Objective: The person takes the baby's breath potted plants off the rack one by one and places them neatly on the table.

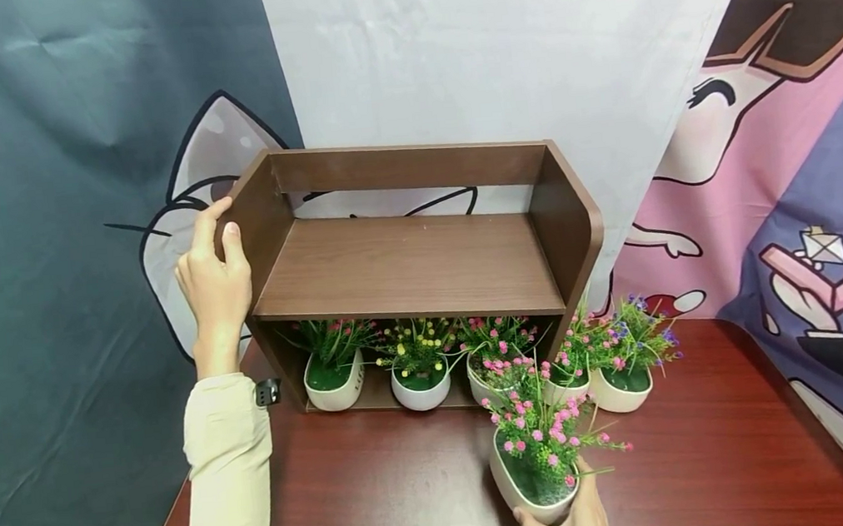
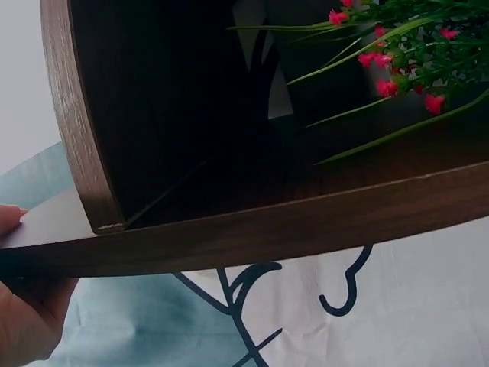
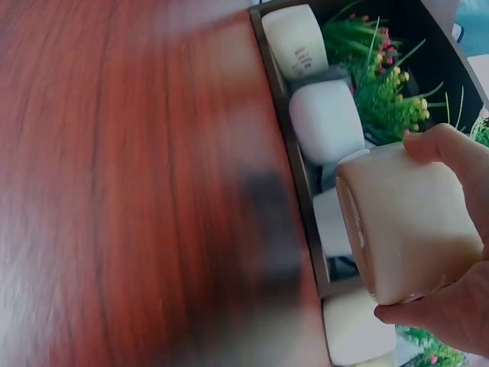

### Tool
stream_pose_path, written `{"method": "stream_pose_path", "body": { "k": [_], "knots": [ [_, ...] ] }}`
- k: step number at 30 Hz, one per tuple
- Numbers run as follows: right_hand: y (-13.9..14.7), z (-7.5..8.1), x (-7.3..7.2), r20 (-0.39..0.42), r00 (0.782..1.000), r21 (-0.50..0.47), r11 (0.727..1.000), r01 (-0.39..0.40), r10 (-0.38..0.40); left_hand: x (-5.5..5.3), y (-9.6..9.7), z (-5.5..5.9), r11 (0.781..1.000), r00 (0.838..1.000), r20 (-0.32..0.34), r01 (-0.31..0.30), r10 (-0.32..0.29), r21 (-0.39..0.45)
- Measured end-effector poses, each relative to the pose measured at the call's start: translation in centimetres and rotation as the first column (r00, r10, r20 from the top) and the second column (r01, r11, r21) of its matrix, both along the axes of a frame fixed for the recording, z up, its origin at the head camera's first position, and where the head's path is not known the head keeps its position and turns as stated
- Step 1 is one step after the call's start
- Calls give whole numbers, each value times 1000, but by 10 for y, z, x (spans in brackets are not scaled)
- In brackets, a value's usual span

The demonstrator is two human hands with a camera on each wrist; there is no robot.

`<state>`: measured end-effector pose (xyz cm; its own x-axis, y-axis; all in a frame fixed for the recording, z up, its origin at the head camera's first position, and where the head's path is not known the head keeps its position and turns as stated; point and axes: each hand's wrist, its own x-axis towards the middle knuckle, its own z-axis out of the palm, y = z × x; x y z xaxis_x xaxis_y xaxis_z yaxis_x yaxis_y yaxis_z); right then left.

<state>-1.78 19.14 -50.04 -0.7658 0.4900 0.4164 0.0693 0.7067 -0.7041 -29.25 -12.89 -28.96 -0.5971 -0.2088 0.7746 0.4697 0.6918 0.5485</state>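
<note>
Left hand (image 1: pixel 216 285) grips left side panel of shelf (image 1: pixel 406 260) | right hand (image 1: pixel 576 525) clamped on pink-flowered pot (image 1: pixel 513 474), in front of shelf's right half | hands well apart | three potted plants (image 1: pixel 422 390) inside shelf's lower compartment

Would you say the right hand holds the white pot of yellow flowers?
No, the right hand grips a pink-flowered cream pot; the white pot stands in the brown wooden shelf.

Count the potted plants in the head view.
6: left plant, middle plant and right plant in the lower level of the shelf; pink-flowered plant and blue-flowered plant right of it; held plant in the right hand. More could be hidden.
</note>
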Motion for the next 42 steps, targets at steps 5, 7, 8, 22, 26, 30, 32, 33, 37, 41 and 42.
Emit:
{"method": "stream_pose_path", "body": {
  "k": [5,7,8,22,26,30,32,33,37,41,42],
  "knots": [
    [12,-2,7,43,997,-30,997,69,-68,-2,4,-2,1000,1000,-6,4,-4,4],
    [17,-3,9,47,993,-27,994,106,-104,-3,6,-2,1000,1000,-5,7,-7,4],
    [20,-4,10,46,992,-31,993,117,-115,-3,6,-2,1000,1000,-8,6,-6,4],
    [67,-4,20,72,925,-61,925,376,-372,-3,0,0,999,1000,-9,-29,29,16],
    [79,-3,25,83,890,-74,888,454,-448,-4,1,0,999,999,-8,-32,32,15],
    [91,-3,29,71,854,-86,850,520,-516,-4,3,-1,1000,1000,-11,-22,22,18],
    [98,-2,31,72,841,-99,835,541,-537,-4,3,-1,1000,1000,-13,-18,19,20],
    [101,-2,31,73,836,-112,829,548,-543,-3,3,-2,1000,1000,-14,-17,18,21],
    [116,0,32,95,827,-184,807,561,-554,-2,2,-1,999,999,-23,-25,26,20],
    [139,3,27,134,834,-235,800,552,-536,-2,2,0,999,999,-22,-32,33,17],
    [145,3,25,137,838,-236,805,545,-528,-1,2,0,999,999,-18,-34,35,15]
  ]
}}
